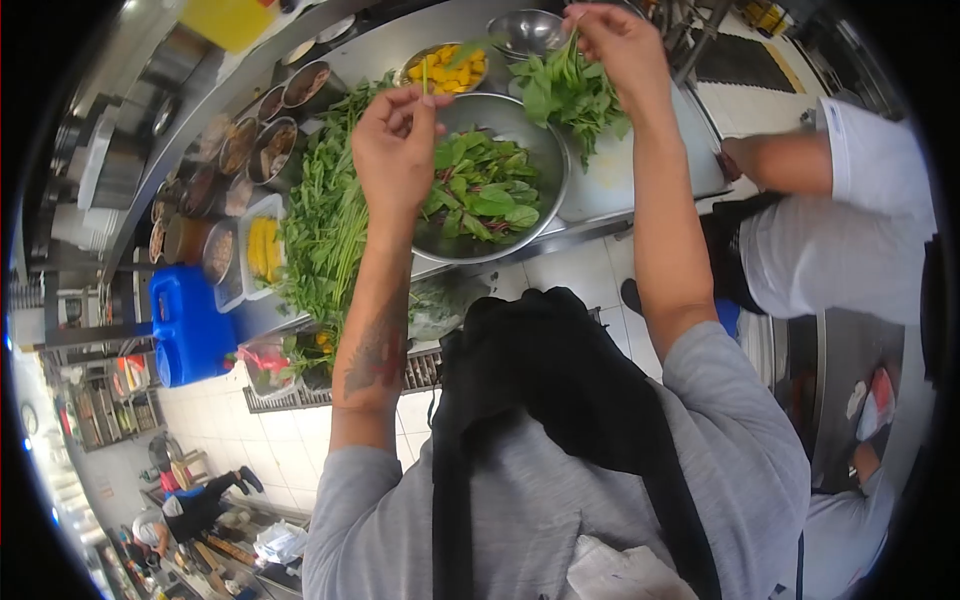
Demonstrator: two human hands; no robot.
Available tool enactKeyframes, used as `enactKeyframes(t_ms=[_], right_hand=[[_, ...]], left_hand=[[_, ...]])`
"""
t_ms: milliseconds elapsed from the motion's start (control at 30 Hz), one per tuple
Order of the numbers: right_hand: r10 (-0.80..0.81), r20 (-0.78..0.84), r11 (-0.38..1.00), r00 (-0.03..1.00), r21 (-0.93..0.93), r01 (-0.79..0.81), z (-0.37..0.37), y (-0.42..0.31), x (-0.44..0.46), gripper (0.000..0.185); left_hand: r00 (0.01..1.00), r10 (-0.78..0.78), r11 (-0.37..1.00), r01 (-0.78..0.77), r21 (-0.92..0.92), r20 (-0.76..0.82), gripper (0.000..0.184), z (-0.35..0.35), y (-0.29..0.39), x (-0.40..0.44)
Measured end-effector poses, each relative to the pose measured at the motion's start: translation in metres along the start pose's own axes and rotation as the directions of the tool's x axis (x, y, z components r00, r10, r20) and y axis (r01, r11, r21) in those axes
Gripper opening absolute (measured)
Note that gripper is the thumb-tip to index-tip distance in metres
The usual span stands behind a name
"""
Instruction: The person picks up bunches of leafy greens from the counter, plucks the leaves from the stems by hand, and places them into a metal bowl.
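Note:
My left hand is closed in a pinch on a thin green stem that points up past the fingertips. Farther right, my right hand has its fingers closed on the stems of a bunch of leafy greens, whose leaves hang down. Below and between both hands stands a wide metal bowl holding loose green leaves with some reddish stems. A long heap of uncut leafy stalks lies beside my left forearm. One blurred leaf shows above the bowl.
Yellow chunks fill a bowl behind the large one; a smaller metal bowl sits nearby. Several ingredient containers line the left, near a blue jerrycan. A white board lies right. A co-worker stands close at right.

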State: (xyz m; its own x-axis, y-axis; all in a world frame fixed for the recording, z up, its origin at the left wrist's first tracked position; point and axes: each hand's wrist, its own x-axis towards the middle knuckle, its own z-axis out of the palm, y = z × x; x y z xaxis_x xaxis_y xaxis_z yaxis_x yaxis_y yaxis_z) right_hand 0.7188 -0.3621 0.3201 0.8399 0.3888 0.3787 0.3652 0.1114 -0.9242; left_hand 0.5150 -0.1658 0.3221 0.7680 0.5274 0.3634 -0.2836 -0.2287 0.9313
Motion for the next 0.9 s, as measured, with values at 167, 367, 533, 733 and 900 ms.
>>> enactKeyframes(t_ms=[167, 367, 533, 733, 900], right_hand=[[0.058, -0.339, 0.959, 0.939, 0.280, 0.042, -0.039, -0.009, 0.005, 0.017], [0.143, -0.271, 0.856, 0.952, -0.449, -0.257, -0.086, 0.130, 0.026, 0.030], [-0.189, -0.118, 0.659, 0.975, -0.751, 0.037, -0.056, 0.120, -0.004, 0.051], [0.069, 0.499, 0.292, 0.864, -0.838, 0.460, 0.000, 0.123, 0.013, 0.047], [0.313, 0.297, 0.398, 0.902, -0.903, 0.159, -0.045, 0.195, 0.040, 0.052]], left_hand=[[0.993, 0.093, 0.995, -0.090, -0.046, 0.074, 0.022, 0.063, 0.001, 0.045], [0.944, -0.094, 0.648, -0.183, 0.740, 0.316, 0.042, 0.149, -0.094, 0.103], [0.965, 0.078, 0.771, -0.217, 0.598, 0.250, 0.046, 0.138, -0.131, 0.077], [0.969, -0.065, 0.949, -0.014, 0.314, 0.240, 0.051, 0.104, -0.100, 0.031], [0.976, -0.209, 0.961, 0.194, 0.196, 0.059, 0.046, 0.019, -0.077, -0.002]])
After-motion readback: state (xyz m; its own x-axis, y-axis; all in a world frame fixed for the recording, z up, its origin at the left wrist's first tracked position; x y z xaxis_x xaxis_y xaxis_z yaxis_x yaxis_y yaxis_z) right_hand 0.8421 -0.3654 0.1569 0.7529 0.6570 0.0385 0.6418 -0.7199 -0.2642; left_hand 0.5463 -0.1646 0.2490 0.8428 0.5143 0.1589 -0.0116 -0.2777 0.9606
